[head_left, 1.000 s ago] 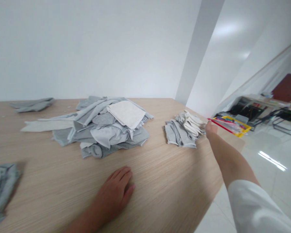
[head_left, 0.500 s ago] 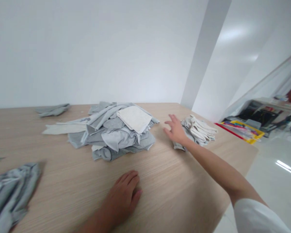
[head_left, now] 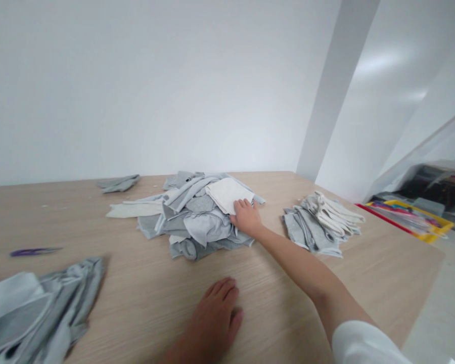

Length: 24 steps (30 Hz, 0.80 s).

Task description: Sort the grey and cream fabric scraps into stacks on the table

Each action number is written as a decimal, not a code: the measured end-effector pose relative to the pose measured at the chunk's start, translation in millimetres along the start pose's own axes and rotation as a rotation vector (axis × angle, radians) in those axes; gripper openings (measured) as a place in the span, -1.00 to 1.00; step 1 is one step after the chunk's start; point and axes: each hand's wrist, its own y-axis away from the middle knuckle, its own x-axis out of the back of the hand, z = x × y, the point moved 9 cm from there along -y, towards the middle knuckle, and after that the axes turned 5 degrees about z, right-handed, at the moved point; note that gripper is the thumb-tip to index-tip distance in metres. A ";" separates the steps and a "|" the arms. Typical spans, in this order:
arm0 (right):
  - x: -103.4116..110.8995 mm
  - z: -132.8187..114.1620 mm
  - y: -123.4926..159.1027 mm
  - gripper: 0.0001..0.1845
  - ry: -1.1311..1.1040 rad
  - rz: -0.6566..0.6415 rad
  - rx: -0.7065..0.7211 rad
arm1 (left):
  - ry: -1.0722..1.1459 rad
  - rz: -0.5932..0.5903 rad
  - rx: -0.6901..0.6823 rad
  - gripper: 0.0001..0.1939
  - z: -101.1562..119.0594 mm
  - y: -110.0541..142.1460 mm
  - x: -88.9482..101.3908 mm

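Observation:
My right hand [head_left: 247, 217] reaches to the heap of grey cloth pieces [head_left: 205, 227] in the middle of the table. Its fingers are closed over the lower right corner of a white cloth piece [head_left: 227, 193], which lies on top of the heap; the thumb is partly hidden. Nearer to me, my left hand [head_left: 218, 313] rests flat on the tabletop, holding nothing, with its fingers stretched out and thumb apart.
A stack of grey and cream cloth pieces [head_left: 322, 222] lies to the right. At the left are a bundle of grey cloth [head_left: 56, 308], purple-handled snips [head_left: 34, 251] and a small grey piece [head_left: 119, 183]. A yellow tray [head_left: 436, 230] sits beyond the right edge.
My right hand has moved left from beside the right stack to the white cloth piece, closing on its corner. The view has turned left; my left hand still rests on the table.

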 end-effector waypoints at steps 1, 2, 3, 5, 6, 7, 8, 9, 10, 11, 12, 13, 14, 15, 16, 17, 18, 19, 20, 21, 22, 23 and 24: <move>0.9 -3.9 0.7 -0.39 0.001 0.003 0.012 | 0.003 0.000 0.003 -0.66 -0.1 0.1 0.2; 1.8 -7.4 1.3 -0.41 0.004 0.005 0.021 | 0.007 0.000 0.005 -0.66 0.1 0.3 0.2; 2.7 -10.1 1.4 -0.45 0.006 0.006 0.027 | 0.012 -0.002 0.006 -0.66 0.4 0.5 0.1; 4.0 -12.7 -0.5 -0.60 0.012 0.006 0.027 | 0.019 -0.001 0.009 -0.65 0.9 0.9 0.5; 5.0 -12.3 -2.3 -0.65 0.016 0.007 0.019 | 0.021 0.000 0.012 -0.65 1.1 1.0 0.9; 6.3 -10.9 -4.5 -0.67 0.021 0.011 0.009 | 0.023 0.001 0.014 -0.65 1.4 0.9 1.5; 8.3 -8.7 -6.8 -0.66 0.025 0.016 -0.002 | 0.024 0.000 0.015 -0.66 1.9 0.7 2.1; 11.0 -5.9 -8.8 -0.66 0.028 0.024 -0.012 | 0.024 0.001 0.016 -0.66 2.4 0.4 3.1; 14.7 -2.8 -10.3 -0.65 0.030 0.033 -0.022 | 0.023 -0.001 0.016 -0.66 3.1 0.0 4.1; 19.4 0.4 -11.1 -0.66 0.028 0.044 -0.030 | 0.023 -0.003 0.017 -0.66 3.9 -0.4 5.1; 25.2 3.7 -11.0 -0.66 0.024 0.056 -0.037 | 0.022 0.000 0.020 -0.66 4.5 -0.7 6.4; 32.3 6.8 -10.2 -0.66 0.019 0.072 -0.045 | 0.021 0.005 0.021 -0.66 5.0 -0.8 7.5; 40.6 9.8 -8.4 -0.65 0.012 0.090 -0.053 | 0.022 0.011 0.020 -0.67 5.4 -0.6 8.2; 49.8 12.3 -5.9 -0.64 0.008 0.107 -0.060 | 0.025 0.019 0.014 -0.68 5.6 -0.2 8.4; 60.5 14.0 -2.6 -0.63 -0.001 0.134 -0.063 | 0.030 0.031 0.005 -0.68 5.7 0.5 8.1; 72.8 14.7 1.3 -0.62 -0.019 0.172 -0.061 | 0.036 0.050 -0.007 -0.69 5.4 1.3 8.1; 86.7 14.5 6.2 -0.63 -0.048 0.225 -0.055 | 0.040 0.082 -0.019 -0.68 4.8 2.1 9.2; 102.2 13.7 12.1 -0.64 -0.094 0.298 -0.046 | 0.041 0.137 -0.029 -0.66 3.8 2.9 12.5; 117.7 12.6 19.0 -0.65 -0.147 0.374 -0.038 | 0.039 0.216 -0.026 -0.63 1.8 3.8 18.9; 132.1 11.5 26.8 -0.67 -0.204 0.447 -0.033 | 0.034 0.310 -0.010 -0.59 -0.9 5.0 28.1; 144.3 10.3 34.8 -0.68 -0.260 0.506 -0.031 | 0.033 0.406 0.017 -0.54 -3.8 6.5 38.9; 153.5 8.9 42.4 -0.68 -0.309 0.542 -0.034 | 0.036 0.498 0.047 -0.49 -6.1 8.2 51.0; 160.1 7.5 49.5 -0.69 -0.359 0.562 -0.043 | 0.043 0.583 0.074 -0.44 -7.5 10.0 64.0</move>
